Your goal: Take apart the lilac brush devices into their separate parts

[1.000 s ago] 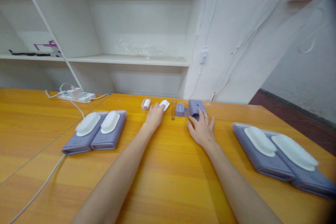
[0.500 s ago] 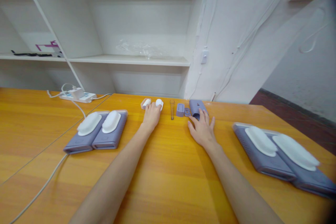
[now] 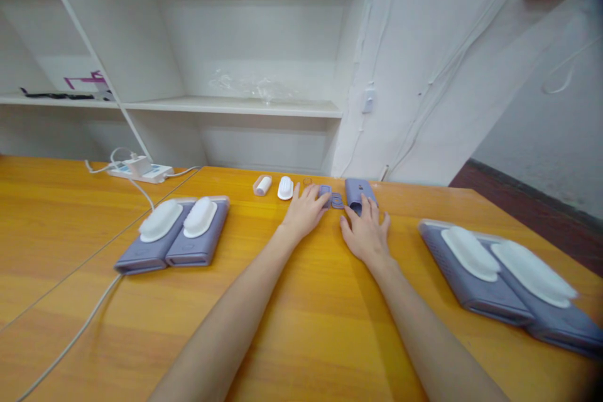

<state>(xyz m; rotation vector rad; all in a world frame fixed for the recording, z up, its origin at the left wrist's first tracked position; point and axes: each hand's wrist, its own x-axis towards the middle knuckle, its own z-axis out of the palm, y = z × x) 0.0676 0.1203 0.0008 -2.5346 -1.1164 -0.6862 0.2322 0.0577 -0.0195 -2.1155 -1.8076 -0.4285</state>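
Observation:
My left hand [image 3: 305, 210] reaches across the orange table [image 3: 301, 301], fingers spread, its tips touching a small purple block [image 3: 324, 191]; the spring that stood there is mostly hidden behind it. Left of that hand lie a white oval cap [image 3: 285, 188] and a small white roller piece [image 3: 262, 185]. My right hand [image 3: 367, 232] lies flat with fingers apart, fingertips on a purple housing [image 3: 358, 192]. A small purple ring-shaped part [image 3: 336, 201] sits between the two hands.
Two purple devices with white pads [image 3: 176, 235] lie side by side at the left, two more [image 3: 504, 276] at the right. A white power strip [image 3: 139, 171] with cables sits at the back left, a cable trailing toward the front. White shelves stand behind the table.
My left hand has let go of the white oval cap, now lying beside the roller piece, and moved right to the small purple block. My right hand has barely moved.

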